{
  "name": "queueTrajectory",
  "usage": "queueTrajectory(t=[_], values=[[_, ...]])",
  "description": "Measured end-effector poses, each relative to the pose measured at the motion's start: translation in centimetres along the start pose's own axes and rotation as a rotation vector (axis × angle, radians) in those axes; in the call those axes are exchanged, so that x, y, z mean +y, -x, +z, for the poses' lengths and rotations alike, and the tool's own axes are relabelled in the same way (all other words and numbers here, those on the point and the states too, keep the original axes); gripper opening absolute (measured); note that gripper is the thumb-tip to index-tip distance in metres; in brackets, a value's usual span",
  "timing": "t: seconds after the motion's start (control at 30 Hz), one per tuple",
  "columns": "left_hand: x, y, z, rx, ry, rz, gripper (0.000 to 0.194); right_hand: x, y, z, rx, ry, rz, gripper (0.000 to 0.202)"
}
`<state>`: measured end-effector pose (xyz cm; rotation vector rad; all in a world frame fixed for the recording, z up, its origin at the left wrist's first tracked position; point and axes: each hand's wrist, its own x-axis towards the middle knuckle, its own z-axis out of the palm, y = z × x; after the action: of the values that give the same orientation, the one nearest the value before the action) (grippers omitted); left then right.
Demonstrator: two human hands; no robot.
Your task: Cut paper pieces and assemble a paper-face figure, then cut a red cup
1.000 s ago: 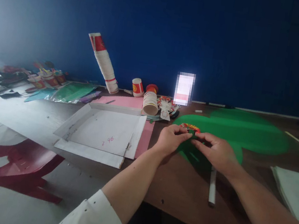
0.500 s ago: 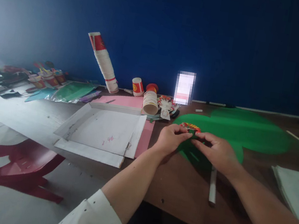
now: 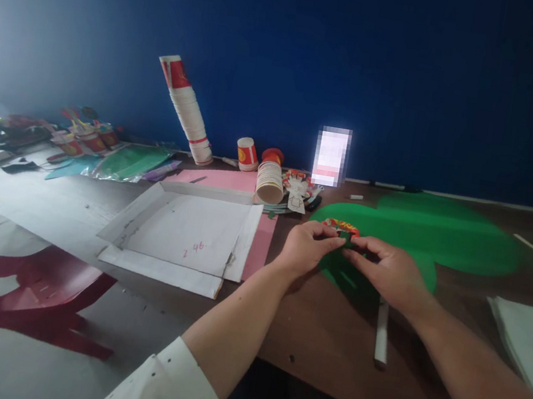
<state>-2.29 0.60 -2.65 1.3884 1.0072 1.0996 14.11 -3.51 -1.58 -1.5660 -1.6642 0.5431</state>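
Note:
My left hand (image 3: 306, 247) and my right hand (image 3: 384, 267) meet above the table, each with thumb and fingers pinched. Between them is a small red and yellow paper cup piece (image 3: 342, 225), partly hidden by the fingers. A small dark green piece (image 3: 345, 236) lies against its near side, right at the fingertips. Under the hands lies a large green paper sheet (image 3: 448, 232) with a rounded outline. A white stick-like tube (image 3: 381, 336) rests on the brown table just below my right hand.
A shallow white cardboard tray (image 3: 182, 223) sits left of my hands on pink paper (image 3: 259, 245). Behind stand a tall leaning stack of paper cups (image 3: 186, 113) and a single red cup (image 3: 247, 154). Papers (image 3: 527, 342) lie right; a red plastic chair (image 3: 45, 286) stands lower left.
The whole view has shifted very slightly. Both hands keep the same pinch on the cup piece and the green piece.

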Motion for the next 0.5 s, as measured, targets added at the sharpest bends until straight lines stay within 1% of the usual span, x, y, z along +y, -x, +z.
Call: queueTrajectory(t=[0.2,0.5], values=[[0.22,0.04,-0.03,-0.003,0.005,-0.001,0.012,0.14,0.05,0.09,0.008,-0.016,-0.004,0.029],[0.04,0.0,-0.01,-0.012,-0.005,-0.007,0.015,0.03,0.05,0.01,-0.006,0.017,0.005,0.029]])
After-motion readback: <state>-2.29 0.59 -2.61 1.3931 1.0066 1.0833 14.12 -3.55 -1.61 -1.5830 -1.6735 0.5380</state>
